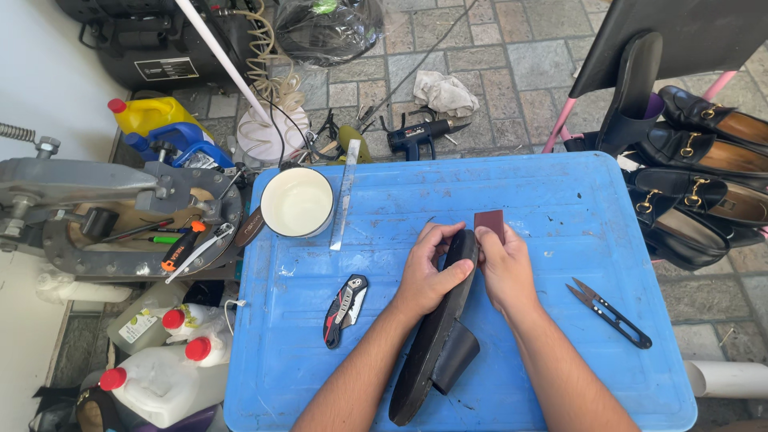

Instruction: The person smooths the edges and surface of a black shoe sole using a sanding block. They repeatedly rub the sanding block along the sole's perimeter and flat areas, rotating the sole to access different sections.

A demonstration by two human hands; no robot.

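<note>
My left hand (428, 272) grips a black shoe sole with a block heel (436, 336), held on edge over the blue plastic table (552, 200). My right hand (504, 268) holds a small dark red block (490, 223) pressed against the sole's toe end. A folding utility knife (345, 309) lies to the left of my left arm. Black thread snips (610, 312) lie to the right of my right arm.
A white pot (297, 202) and a clear ruler (346, 192) sit at the table's far left. Black loafers (696, 184) are stacked on a rack at the right. A metal machine (96, 208), jugs and bottles (160, 376) stand left. A power tool (420, 136) lies on the paved floor.
</note>
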